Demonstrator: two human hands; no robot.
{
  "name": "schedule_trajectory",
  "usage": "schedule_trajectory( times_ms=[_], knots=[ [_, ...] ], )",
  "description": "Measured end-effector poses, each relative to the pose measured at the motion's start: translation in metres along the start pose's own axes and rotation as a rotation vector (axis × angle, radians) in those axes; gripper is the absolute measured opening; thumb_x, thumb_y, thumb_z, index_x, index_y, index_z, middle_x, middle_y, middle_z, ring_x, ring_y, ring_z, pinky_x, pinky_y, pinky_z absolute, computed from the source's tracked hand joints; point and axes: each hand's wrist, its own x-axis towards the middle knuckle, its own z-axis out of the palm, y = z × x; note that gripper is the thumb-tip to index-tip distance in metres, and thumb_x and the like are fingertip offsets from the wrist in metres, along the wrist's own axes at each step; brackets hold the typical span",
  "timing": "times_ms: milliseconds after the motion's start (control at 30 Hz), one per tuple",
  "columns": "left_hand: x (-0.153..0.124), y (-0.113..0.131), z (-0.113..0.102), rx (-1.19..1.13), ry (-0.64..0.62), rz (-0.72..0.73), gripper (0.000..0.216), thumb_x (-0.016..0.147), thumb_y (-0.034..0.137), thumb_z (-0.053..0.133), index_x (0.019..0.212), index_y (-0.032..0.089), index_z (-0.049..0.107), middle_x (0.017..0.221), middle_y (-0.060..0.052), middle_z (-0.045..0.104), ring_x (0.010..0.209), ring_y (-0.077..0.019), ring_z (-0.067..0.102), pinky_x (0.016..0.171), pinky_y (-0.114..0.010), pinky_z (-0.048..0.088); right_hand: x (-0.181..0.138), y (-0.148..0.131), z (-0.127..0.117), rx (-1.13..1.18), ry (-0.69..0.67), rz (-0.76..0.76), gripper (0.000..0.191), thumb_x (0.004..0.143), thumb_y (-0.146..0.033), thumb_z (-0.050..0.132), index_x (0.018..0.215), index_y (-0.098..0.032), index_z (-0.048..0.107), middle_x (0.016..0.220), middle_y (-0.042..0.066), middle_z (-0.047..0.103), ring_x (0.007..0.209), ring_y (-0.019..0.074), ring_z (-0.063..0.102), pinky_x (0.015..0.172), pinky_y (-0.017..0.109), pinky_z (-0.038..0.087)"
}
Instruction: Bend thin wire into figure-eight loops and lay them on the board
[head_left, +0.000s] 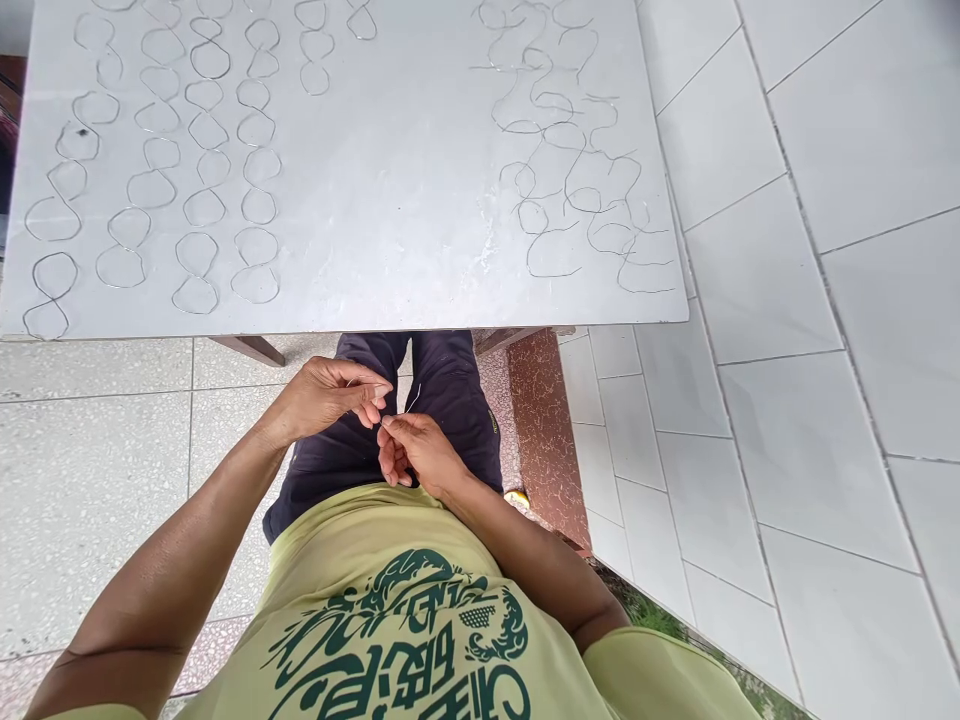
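Note:
Over my lap, below the table's front edge, my left hand (336, 396) pinches a thin metal wire between thumb and fingers. Close beside it, my right hand (416, 450) also has its fingers pinched on the wire. A short bent piece of that wire (415, 398) sticks up above my right hand; the rest is mostly hidden by the fingers. On the left of the tabletop lie several figure-eight wire shapes (196, 272) in columns. Several open, curved S-like wires (553, 272) lie overlapping on the right side.
The white table (382, 250) spans the view in front of me, its near edge just beyond my hands. A tiled wall (780, 300) runs along the right side. Wooden table legs (255, 349) show under the edge, above a speckled tile floor (90, 480).

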Motion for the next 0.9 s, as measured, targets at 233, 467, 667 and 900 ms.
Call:
schedule_trajectory(
  times_ms=[233,467,667,900],
  knots=[
    [0.001,-0.008,-0.003,-0.007,0.03,-0.067,0.034,0.072,0.045,0.092,0.086,0.016,0.082,0.074,-0.006,0.077,0.058,-0.0175,0.072,0.058,-0.031,0.064,0.001,0.004,0.001,0.02,-0.024,0.055,0.043,0.087,-0.057,0.07,0.077,-0.017,0.058,0.051,0.0,0.062,0.036,0.0124,0.055,0.031,0.02,0.029],
    [0.007,-0.002,-0.015,-0.048,-0.079,-0.118,0.042,0.082,0.055,0.081,0.091,0.014,0.081,0.087,-0.011,0.079,0.073,-0.0209,0.077,0.071,-0.034,0.067,0.0,0.004,0.003,0.242,0.035,-0.063,0.041,0.082,-0.053,0.08,0.081,-0.017,0.059,0.056,-0.004,0.056,0.042,0.0104,0.051,0.032,0.021,0.033],
    [0.012,0.005,-0.015,-0.052,-0.101,-0.158,0.043,0.08,0.054,0.083,0.084,0.012,0.078,0.08,-0.01,0.077,0.071,-0.0213,0.076,0.067,-0.032,0.066,-0.002,0.004,0.008,0.353,0.058,-0.132,0.038,0.08,-0.048,0.083,0.082,-0.018,0.059,0.057,-0.006,0.052,0.044,0.0095,0.049,0.032,0.02,0.033],
    [0.018,0.005,-0.013,0.004,-0.11,-0.156,0.043,0.081,0.055,0.082,0.082,0.012,0.074,0.077,-0.008,0.075,0.068,-0.0222,0.077,0.066,-0.034,0.067,0.006,0.013,0.008,0.196,0.129,-0.117,0.045,0.078,-0.059,0.08,0.082,-0.018,0.06,0.057,-0.003,0.059,0.042,0.0122,0.056,0.031,0.02,0.035]
  ],
)
